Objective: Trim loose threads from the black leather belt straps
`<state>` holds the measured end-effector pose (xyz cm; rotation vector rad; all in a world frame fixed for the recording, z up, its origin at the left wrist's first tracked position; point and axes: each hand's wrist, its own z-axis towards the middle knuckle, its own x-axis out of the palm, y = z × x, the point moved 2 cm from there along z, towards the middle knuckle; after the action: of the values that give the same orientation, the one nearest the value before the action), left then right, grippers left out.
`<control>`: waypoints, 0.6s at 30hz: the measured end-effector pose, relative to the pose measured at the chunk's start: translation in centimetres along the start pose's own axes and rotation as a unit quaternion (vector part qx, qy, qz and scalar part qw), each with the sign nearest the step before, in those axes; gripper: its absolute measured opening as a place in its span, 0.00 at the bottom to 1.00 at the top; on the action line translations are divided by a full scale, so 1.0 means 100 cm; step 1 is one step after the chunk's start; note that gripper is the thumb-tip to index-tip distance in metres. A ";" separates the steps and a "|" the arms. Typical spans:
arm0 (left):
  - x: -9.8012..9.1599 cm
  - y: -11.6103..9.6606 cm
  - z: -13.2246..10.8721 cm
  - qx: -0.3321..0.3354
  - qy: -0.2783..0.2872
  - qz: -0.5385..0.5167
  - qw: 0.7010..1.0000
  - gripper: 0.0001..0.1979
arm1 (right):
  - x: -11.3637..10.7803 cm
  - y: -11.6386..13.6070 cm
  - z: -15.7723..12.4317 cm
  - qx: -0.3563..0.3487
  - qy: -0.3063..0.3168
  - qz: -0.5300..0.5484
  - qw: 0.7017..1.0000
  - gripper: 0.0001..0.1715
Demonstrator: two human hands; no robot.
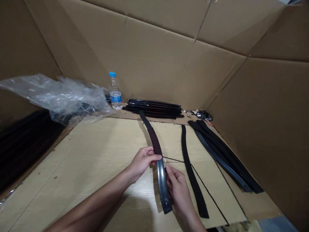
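My left hand (145, 160) is closed on a long curved black strip (162, 180), thumb on top near its middle. The strip's lower end is smooth and shiny, and a dark brown section (155, 141) covers its middle. My right hand (178, 187) is beside the strip's right edge with fingers bent and pinched together. A small thin pale piece (165, 159) shows above that thumb tip; I cannot tell what it is. From the brown section a thin black cord (205, 186) runs right, meets a second black strip (191, 174), and continues down to the board's front edge.
Several black strips (222, 154) lie at the right, and a stack of black strips (154, 108) lies at the back. A water bottle (116, 95) stands left of the stack. Clear plastic bags (72, 96) cover dark material at the left. Cardboard walls (149, 58) surround the pale board (96, 154).
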<state>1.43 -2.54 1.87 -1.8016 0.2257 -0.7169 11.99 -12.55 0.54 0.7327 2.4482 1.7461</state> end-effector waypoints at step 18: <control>0.003 0.002 0.000 -0.003 0.004 0.001 1.000 0.06 | 0.007 0.004 0.011 -0.017 -0.001 0.072 0.997 0.23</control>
<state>1.66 -2.74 1.81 -1.8050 0.2354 -0.7238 11.82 -11.18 0.72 0.9267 2.4147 1.8278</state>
